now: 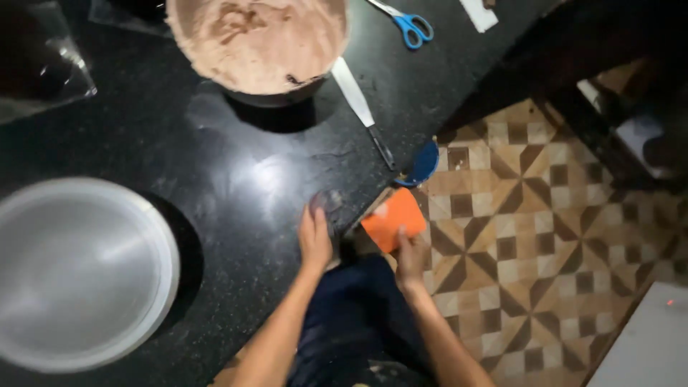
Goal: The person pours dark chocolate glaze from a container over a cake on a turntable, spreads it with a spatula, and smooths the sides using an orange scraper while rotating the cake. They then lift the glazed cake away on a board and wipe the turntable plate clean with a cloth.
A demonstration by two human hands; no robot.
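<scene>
Nearest, the right hand [411, 259] grips an orange scraper [393, 218] at the edge of the black counter [215, 158]. Just beside it, the left hand [315, 240] lies flat there, fingers on a blurred glassy thing [328, 203], below the bowl of brown batter [258, 43].

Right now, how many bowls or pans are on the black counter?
2: a bowl of brown batter at the top edge, cropped by the frame, and an empty metal pan at the left. Others may lie outside the view.
</scene>
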